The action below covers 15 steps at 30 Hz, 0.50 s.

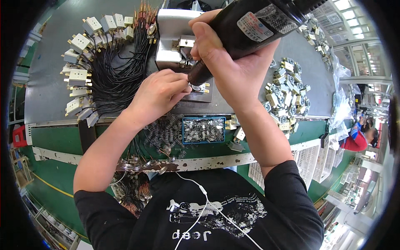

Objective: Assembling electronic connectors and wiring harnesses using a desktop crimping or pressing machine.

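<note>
My right hand [239,79] is wrapped around a black electric screwdriver [233,35], which tilts down to the left. The screwdriver's nose meets a small part with brass prongs [201,88], seated on a metal block [199,98]; its bit is hidden. My left hand [160,93] is beside the nose, fingers curled and pressed together at the part's left side. What those fingers hold, if anything, is hidden. Just behind stands a silver metal fixture [170,56] with another pronged white part [186,43] in it.
White plug-like units [78,77] on black cables [114,83] fan out at left. Loose pronged parts [285,98] are heaped at right. Along the near edge are coil springs [160,131] and a blue tray [183,131] of small metal pieces. A person in red [355,139] is far right.
</note>
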{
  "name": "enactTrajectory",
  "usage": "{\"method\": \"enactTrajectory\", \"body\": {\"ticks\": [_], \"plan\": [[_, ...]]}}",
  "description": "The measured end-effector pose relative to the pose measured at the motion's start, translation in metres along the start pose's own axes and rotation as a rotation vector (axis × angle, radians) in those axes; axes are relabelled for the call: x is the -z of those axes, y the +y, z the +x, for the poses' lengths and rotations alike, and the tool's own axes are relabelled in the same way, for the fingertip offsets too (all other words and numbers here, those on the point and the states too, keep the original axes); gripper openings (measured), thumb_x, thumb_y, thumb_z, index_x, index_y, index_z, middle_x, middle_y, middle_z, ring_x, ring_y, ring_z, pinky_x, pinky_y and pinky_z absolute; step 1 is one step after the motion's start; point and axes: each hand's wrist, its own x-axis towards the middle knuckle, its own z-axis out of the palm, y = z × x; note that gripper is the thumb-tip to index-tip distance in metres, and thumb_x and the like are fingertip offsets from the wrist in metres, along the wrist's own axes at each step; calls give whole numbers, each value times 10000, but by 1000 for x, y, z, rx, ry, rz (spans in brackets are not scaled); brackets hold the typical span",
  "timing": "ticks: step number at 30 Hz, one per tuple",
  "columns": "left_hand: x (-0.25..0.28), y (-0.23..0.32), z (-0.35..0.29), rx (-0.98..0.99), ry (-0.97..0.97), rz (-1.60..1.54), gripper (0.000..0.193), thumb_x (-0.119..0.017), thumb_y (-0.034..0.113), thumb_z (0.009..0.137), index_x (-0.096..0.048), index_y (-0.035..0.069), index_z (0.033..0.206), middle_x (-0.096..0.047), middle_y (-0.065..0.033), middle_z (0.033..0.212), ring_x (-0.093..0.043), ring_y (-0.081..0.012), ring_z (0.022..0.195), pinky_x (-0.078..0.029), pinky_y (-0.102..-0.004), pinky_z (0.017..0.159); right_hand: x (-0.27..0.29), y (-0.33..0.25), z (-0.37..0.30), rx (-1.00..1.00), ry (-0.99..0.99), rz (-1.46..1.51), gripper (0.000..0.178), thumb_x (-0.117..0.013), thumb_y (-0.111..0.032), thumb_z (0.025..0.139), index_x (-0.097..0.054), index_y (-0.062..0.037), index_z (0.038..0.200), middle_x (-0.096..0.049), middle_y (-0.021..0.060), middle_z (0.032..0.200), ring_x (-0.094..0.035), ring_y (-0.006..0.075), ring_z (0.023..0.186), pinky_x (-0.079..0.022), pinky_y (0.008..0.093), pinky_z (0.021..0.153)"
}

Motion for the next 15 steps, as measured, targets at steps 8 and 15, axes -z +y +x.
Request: {"method": "enactTrajectory", "body": {"ticks": [8,15], "plan": [[16,22,14,383,-160,-83,276,-755,212,881,-589,54,1036,-660,-125,953,-662,-353,910,-540,-463,796,7,5,10,-70,-154,58,926,-734,95,813,-209,-20,1567,-674,79,975,-681,136,840,-559,286,770],[15,7,13,296,-300,15,256,-712,266,920,-626,54,1036,-674,-134,951,-688,-353,911,-551,-474,779,1,5,4,22,-61,14,891,-744,99,809,-241,31,1541,-664,61,874,-671,136,774,-559,280,724]]}}
